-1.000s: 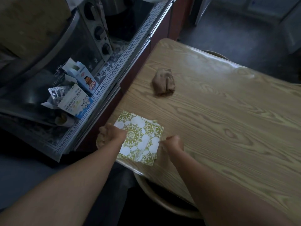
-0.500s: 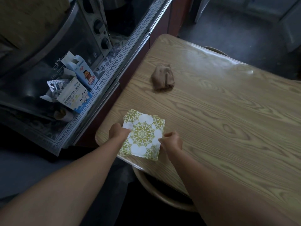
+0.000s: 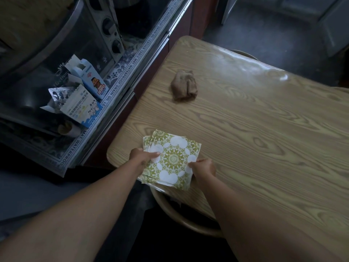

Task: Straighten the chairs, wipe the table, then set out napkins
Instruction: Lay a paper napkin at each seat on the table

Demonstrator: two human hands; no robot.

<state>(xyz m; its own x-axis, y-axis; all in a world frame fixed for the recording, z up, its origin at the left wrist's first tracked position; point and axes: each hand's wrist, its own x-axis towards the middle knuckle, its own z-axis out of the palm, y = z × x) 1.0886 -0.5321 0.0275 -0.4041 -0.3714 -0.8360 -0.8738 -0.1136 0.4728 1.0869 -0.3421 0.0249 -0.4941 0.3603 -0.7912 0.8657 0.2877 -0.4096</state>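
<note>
glossy woodgrain table (image 3: 255, 129) | left hand (image 3: 140, 157), right hand (image 3: 204, 167) pinch square patterned paper napkins (image 3: 171, 159) | crumpled brown cloth (image 3: 184, 85)

Napkins (image 3: 171, 159): white ground, olive-green medallion print, round white patches ringing central rosette.
Worktop (image 3: 264, 138): pale tan, darker brown wood-grain swirls.
Cloth (image 3: 184, 86): plain mid-brown.
Chair rim (image 3: 188, 222): tan wood.
Mat (image 3: 120, 72): blue floral band, white edge strip, dark capital lettering.
Near carton (image 3: 81, 108): white and blue, cartoon panda.
Far carton (image 3: 90, 80): pale blue, orange-red figure.
</note>
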